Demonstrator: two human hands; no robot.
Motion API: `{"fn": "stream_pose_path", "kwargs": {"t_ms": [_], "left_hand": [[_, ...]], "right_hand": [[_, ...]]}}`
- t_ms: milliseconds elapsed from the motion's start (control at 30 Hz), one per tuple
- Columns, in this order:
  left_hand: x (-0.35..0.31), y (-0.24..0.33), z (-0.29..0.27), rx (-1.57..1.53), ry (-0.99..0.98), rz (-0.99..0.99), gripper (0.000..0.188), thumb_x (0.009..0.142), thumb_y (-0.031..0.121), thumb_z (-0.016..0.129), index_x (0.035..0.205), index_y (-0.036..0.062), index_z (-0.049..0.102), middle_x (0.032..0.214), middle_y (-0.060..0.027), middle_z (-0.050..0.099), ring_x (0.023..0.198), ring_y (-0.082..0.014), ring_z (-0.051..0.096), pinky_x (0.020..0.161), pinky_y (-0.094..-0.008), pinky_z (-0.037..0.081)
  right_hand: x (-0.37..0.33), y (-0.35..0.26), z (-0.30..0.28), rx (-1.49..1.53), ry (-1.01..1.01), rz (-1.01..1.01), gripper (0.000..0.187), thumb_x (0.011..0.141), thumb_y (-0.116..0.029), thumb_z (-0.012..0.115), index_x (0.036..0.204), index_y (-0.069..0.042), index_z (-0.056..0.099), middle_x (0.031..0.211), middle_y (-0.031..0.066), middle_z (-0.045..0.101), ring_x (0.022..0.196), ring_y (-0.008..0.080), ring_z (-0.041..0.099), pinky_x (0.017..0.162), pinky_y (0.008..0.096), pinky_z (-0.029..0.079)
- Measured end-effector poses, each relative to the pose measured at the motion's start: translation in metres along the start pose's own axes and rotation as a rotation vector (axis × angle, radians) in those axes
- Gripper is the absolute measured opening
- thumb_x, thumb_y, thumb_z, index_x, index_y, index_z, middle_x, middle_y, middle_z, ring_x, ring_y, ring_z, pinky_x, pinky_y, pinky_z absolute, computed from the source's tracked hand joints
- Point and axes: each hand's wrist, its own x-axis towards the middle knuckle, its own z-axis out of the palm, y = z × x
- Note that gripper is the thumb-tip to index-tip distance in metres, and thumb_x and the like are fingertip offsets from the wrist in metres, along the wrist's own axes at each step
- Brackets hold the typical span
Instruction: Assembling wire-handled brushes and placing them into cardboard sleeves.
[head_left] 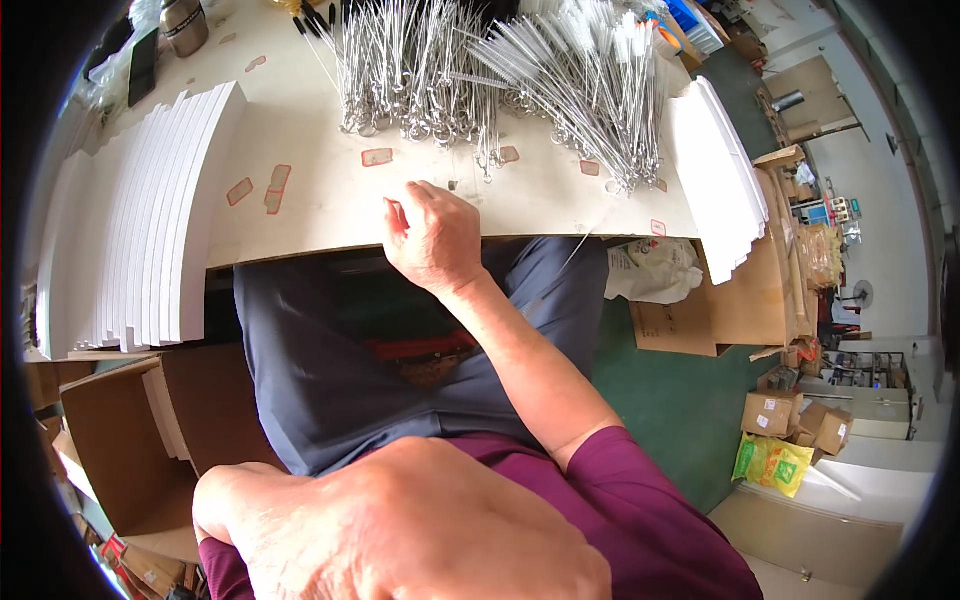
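Observation:
My right hand (432, 238) rests at the near edge of the table (320, 215), its fingers curled into a loose fist. Nothing sticks out of it. My left hand (420, 520) is raised close to the camera and fills the lower middle of the picture, back side up; its fingers are hidden. Beyond my right hand lies a heap of thin wire brushes (420, 75) with ring ends pointing toward me. A second heap of brushes (590, 95) with pale bristles lies to its right. One thin wire (578, 250) hangs over the table edge above my lap.
Stacks of white boards or flat boxes stand at the left (150, 220) and the right (715, 170) of the table. A metal flask (184, 26) and a dark phone (143, 68) are far left. Open cardboard boxes flank me at the left (125, 440) and right (740, 305).

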Motion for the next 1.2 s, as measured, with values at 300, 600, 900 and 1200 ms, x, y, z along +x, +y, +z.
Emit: {"fn": "stream_pose_path", "kwargs": {"t_ms": [300, 600, 900, 1200], "left_hand": [[0.011, -0.001, 0.001, 0.168, 0.073, 0.186, 0.066, 0.066, 0.046, 0.096, 0.092, -0.0095, 0.069, 0.074, -0.0131, 0.067, 0.059, -0.0213, 0.067, 0.052, -0.0258, 0.051], [-0.008, -0.021, 0.004, 0.235, 0.104, 0.295, 0.067, 0.071, 0.049, 0.092, 0.090, -0.0112, 0.069, 0.075, -0.0139, 0.068, 0.059, -0.0204, 0.066, 0.050, -0.0264, 0.050], [-0.010, -0.011, 0.008, 0.081, 0.136, 0.117, 0.067, 0.072, 0.048, 0.091, 0.090, -0.0124, 0.068, 0.074, -0.0135, 0.067, 0.058, -0.0198, 0.065, 0.049, -0.0262, 0.049], [-0.009, -0.021, 0.002, 0.053, 0.078, 0.103, 0.066, 0.072, 0.046, 0.090, 0.091, -0.0131, 0.068, 0.072, -0.0126, 0.066, 0.058, -0.0181, 0.063, 0.049, -0.0253, 0.048]], "right_hand": [[0.001, -0.001, 0.001, -0.011, -0.015, 0.003, 0.008, 0.085, -0.010, 0.070, 0.089, -0.007, 0.064, 0.077, 0.0094, 0.066, 0.069, 0.0307, 0.067, 0.061, 0.0410, 0.052], [0.001, 0.000, 0.002, -0.030, -0.004, -0.001, 0.008, 0.083, -0.009, 0.071, 0.088, -0.008, 0.064, 0.076, 0.0083, 0.066, 0.067, 0.0298, 0.067, 0.059, 0.0398, 0.052], [0.001, -0.002, 0.005, 0.002, 0.014, -0.002, 0.009, 0.084, -0.011, 0.071, 0.090, -0.009, 0.064, 0.076, 0.0084, 0.066, 0.067, 0.0299, 0.066, 0.060, 0.0408, 0.052], [-0.001, 0.000, 0.005, 0.032, -0.030, 0.035, 0.012, 0.086, -0.015, 0.068, 0.085, -0.005, 0.062, 0.077, 0.0104, 0.064, 0.073, 0.0298, 0.067, 0.065, 0.0414, 0.054]]}}
